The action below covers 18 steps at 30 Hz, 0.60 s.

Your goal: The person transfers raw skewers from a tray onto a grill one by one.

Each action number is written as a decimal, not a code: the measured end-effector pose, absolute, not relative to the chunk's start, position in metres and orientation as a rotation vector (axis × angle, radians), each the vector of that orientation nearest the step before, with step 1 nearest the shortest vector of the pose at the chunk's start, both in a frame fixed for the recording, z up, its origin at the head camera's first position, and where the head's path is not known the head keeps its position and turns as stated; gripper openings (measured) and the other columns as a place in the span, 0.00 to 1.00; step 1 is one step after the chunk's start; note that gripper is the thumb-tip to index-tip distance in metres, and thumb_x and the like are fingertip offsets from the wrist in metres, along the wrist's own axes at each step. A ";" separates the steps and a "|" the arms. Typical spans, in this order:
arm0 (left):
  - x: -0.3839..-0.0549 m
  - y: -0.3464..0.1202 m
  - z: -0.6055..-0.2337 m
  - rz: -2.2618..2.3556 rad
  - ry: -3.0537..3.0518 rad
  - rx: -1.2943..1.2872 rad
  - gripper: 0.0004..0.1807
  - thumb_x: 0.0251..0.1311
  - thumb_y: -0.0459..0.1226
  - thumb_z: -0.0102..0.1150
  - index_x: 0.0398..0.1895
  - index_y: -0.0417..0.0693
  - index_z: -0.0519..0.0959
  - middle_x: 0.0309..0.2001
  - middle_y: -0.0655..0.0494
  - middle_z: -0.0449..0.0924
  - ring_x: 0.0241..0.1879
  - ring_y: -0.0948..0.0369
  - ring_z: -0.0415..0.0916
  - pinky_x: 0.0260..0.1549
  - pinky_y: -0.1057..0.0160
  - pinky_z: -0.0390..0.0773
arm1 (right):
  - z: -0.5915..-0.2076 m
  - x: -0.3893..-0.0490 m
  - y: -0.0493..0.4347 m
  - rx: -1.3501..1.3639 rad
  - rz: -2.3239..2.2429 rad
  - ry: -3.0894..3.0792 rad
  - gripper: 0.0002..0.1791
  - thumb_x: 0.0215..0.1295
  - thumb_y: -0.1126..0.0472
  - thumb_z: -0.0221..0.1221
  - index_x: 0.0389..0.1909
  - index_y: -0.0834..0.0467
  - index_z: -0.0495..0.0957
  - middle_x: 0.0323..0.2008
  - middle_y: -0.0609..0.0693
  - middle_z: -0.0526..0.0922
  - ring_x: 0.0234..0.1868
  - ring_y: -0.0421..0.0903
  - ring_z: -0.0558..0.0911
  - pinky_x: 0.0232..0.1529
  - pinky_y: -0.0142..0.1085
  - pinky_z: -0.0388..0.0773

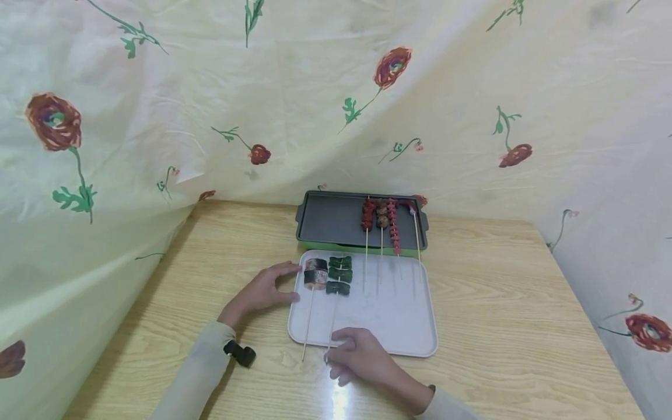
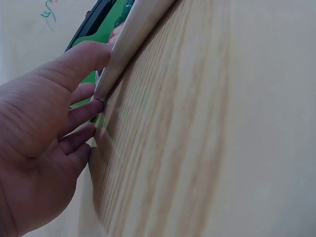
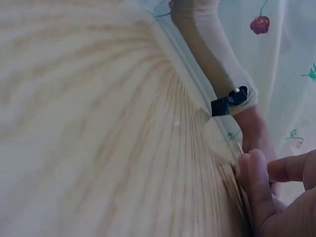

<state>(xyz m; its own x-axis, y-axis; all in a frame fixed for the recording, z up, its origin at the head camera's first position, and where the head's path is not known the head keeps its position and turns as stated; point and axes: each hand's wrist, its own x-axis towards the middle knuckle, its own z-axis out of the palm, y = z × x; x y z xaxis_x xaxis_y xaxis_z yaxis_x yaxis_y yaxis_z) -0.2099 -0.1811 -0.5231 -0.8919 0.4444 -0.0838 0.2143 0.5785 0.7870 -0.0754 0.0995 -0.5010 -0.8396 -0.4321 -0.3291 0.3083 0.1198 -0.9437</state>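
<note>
apparently for steadiness, left hand (image 1: 261,291), thumb and fingers apart, touches white tray (image 1: 394,318); right hand (image 1: 362,357), seemingly for alignment, pinches stick of green skewer (image 1: 340,274) lying thereon, beside dark-banded skewer (image 1: 316,275).

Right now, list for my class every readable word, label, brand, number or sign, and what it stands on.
None can be read in any view.
The white tray and dark pan show no lettering; the cloth shows flowers.
Any mark on the black wrist device is too small to read.
</note>
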 end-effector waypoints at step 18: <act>-0.209 -0.180 -0.522 1.212 2.542 0.527 0.40 0.56 0.49 0.75 0.73 0.58 0.72 0.77 0.52 0.64 0.78 0.49 0.55 0.76 0.45 0.58 | -0.494 -0.073 0.112 -0.143 -1.794 1.919 0.18 0.65 0.68 0.65 0.51 0.74 0.77 0.31 0.58 0.87 0.24 0.44 0.85 0.23 0.39 0.87</act>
<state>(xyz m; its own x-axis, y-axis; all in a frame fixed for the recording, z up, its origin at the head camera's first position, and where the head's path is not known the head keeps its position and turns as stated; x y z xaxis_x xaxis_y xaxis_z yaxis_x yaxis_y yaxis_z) -0.2094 -0.1800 -0.5216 -0.8956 0.4357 -0.0900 0.2043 0.5825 0.7867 -0.0734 0.1120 -0.4943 -0.8669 -0.4075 -0.2871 0.2591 0.1237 -0.9579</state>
